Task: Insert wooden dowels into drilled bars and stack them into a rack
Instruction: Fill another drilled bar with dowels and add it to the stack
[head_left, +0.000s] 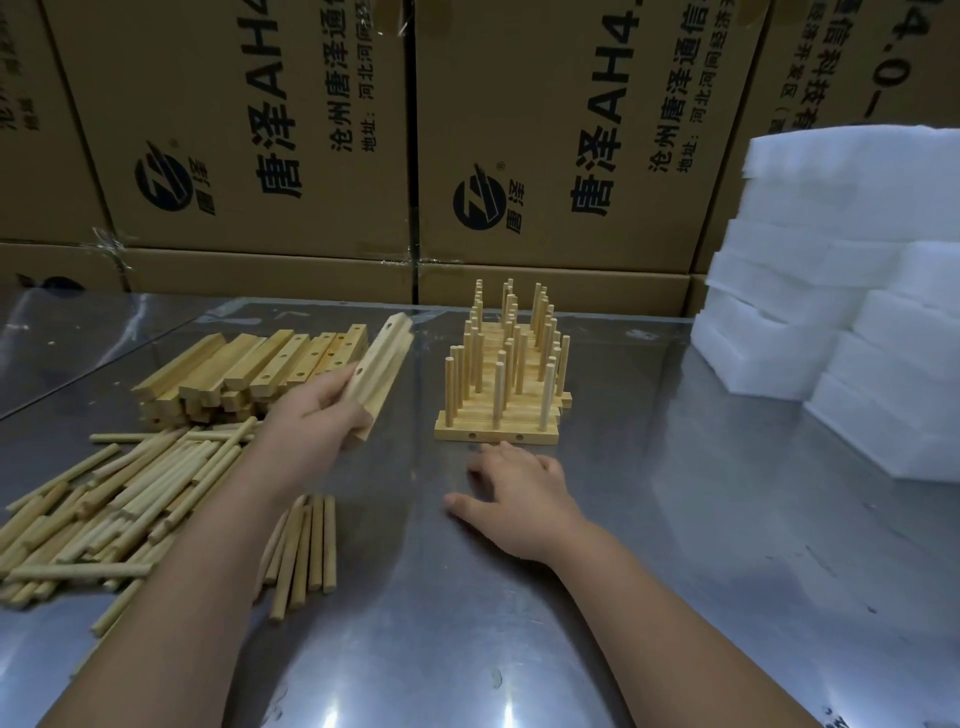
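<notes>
My left hand (314, 415) grips a drilled wooden bar (382, 364) by its near end, lifted off the steel table and tilted away from me. Behind it lies a pile of more drilled bars (249, 371). A heap of loose dowels (130, 499) spreads over the left of the table, partly under my left forearm. In the middle stands the rack (501, 384), several bars side by side with dowels upright in them. My right hand (519, 493) rests flat on the table just in front of the rack, fingers spread, holding nothing.
Printed cardboard boxes (260, 130) form a wall along the table's far edge. Stacked white foam blocks (841, 291) fill the right side. The steel table (675, 571) shows bare, shiny surface at front and right.
</notes>
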